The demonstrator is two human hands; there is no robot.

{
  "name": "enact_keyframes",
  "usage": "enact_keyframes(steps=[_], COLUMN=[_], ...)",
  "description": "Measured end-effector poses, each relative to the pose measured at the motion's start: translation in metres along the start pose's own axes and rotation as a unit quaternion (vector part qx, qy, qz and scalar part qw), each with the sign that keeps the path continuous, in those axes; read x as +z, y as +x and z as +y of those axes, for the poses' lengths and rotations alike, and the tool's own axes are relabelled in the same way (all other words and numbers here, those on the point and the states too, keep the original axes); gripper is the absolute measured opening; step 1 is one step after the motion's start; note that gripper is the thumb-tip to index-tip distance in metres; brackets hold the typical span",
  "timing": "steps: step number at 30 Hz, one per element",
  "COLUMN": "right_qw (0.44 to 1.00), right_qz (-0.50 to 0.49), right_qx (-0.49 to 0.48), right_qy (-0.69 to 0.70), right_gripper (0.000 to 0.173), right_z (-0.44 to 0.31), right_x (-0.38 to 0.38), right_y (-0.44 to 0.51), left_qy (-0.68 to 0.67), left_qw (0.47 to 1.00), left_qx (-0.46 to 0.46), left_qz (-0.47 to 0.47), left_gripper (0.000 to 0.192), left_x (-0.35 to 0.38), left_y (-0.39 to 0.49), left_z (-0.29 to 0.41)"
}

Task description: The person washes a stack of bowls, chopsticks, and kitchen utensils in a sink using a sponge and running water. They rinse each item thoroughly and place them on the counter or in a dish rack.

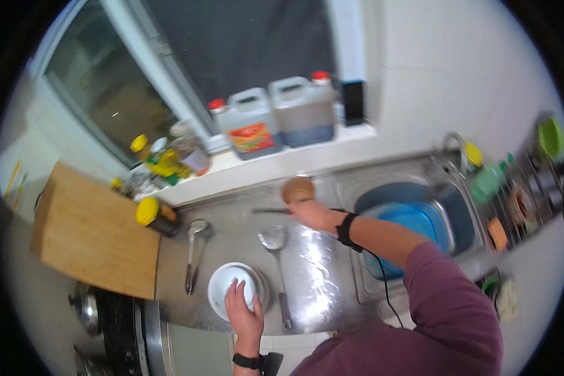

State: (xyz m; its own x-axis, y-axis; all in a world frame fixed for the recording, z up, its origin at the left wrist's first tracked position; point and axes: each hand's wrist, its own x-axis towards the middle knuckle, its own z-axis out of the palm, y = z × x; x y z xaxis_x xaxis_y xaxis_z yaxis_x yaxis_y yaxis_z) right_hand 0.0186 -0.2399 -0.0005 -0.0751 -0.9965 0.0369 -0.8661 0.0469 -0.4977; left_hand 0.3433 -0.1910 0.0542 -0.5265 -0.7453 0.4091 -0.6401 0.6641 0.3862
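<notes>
At the counter's front, my left hand rests with spread fingers on the white bowls, which look stacked; whether it grips them I cannot tell. Farther back, my right hand reaches to a round brown object, perhaps a brush or a small bowl, and its fingers are blurred. A dark thin handle sticks out to the left of this hand. Between the hands a metal spatula lies on the steel counter, its dark handle towards me. A metal ladle lies to the left.
A steel sink with a blue basin is at the right, beside a rack with a green bottle. A wooden board and a yellow-lidded jar stand left. Two plastic jugs are on the windowsill.
</notes>
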Motion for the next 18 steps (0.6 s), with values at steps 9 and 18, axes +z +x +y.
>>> enact_keyframes(steps=[9,18], right_qw=[0.976,0.985], right_qz=[-0.111,-0.117], right_qx=[-0.155,0.089], right_qy=[-0.103,-0.095], right_gripper=[0.033,0.038], right_z=[-0.011,-0.002], right_x=[0.0,-0.028], right_y=[-0.204,-0.313], left_qy=[-0.031,-0.146], left_qw=[0.892,0.849], left_qx=[0.15,0.242], left_qz=[-0.425,-0.446], left_gripper=[0.033,0.023], left_x=[0.097,0.164], left_y=[-0.013,-0.032], left_z=[0.099,0.159])
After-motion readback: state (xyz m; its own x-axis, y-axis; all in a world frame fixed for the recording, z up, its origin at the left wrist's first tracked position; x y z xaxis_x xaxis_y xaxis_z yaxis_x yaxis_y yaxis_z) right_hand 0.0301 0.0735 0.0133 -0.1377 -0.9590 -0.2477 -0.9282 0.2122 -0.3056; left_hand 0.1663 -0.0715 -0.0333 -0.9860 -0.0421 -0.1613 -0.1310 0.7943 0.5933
